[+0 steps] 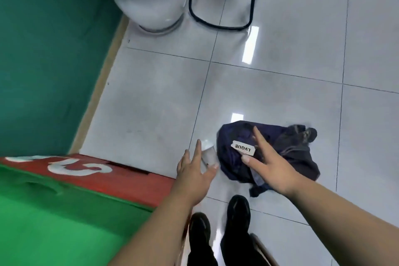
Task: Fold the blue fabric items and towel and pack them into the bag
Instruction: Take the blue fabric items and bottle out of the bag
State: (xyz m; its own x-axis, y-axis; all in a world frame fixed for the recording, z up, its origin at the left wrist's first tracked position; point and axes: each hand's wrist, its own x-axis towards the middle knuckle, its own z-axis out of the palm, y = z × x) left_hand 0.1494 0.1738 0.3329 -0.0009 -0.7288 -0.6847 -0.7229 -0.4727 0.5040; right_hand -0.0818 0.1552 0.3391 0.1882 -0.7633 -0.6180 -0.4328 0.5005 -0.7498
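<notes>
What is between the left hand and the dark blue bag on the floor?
In the head view, a small pale thing lies on the tiles, by the left hand and the dark blue bag. Too blurred to name.

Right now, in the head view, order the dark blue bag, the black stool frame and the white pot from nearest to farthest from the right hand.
From the right hand:
1. dark blue bag, just under it on the floor.
2. black stool frame, far ahead.
3. white pot, farthest, left of the stool.
</notes>
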